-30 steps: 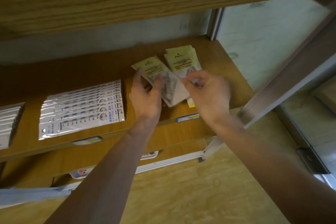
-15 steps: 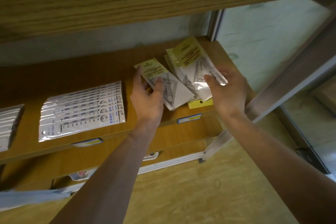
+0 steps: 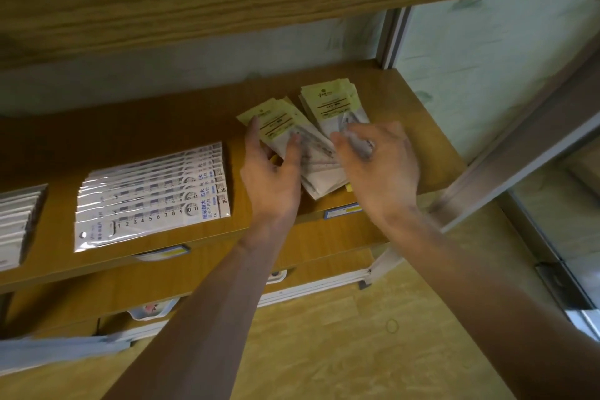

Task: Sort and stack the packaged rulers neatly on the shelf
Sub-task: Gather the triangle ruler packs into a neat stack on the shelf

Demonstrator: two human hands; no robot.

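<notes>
Hands: we have both over the right end of the shelf [image 3: 422, 114], our left hand [image 3: 271, 172] and right hand [image 3: 380, 169] working the yellow-headed packets.
Left hand state: fingers partly spread, thumb pressed on top of the tilted left packet group [image 3: 279, 125], fingertips along its left edge; it pins the group more than it grips it.
Right hand state: fingers curled and narrow, pinching the lower part of the right packet pile [image 3: 331, 101]. Whether it holds one packet or several, we cannot tell.
Change: half a second ago our right hand held a fanned bundle raised and angled off the pile. That bundle is now back down, and the right packet pile lies flatter and squarer, its yellow headers towards the wall.
Left group change: position and tilt are much as before; it remains skewed relative to the right packet pile, and the two overlap under our fingers.
Meaning for the task: we judge that the right-hand bundle has been rejoined to its pile and that squaring is in progress. The skewed left group is not yet aligned.
Finished stock: the long ruler packs [image 3: 152, 195] lie in a neat overlapped row, well apart to the left. A further white stack [image 3: 18, 224] sits at the left edge of the view.
Caution: the packaging looks glossy, so we expect the packets to slide out of line if released unevenly.
</notes>
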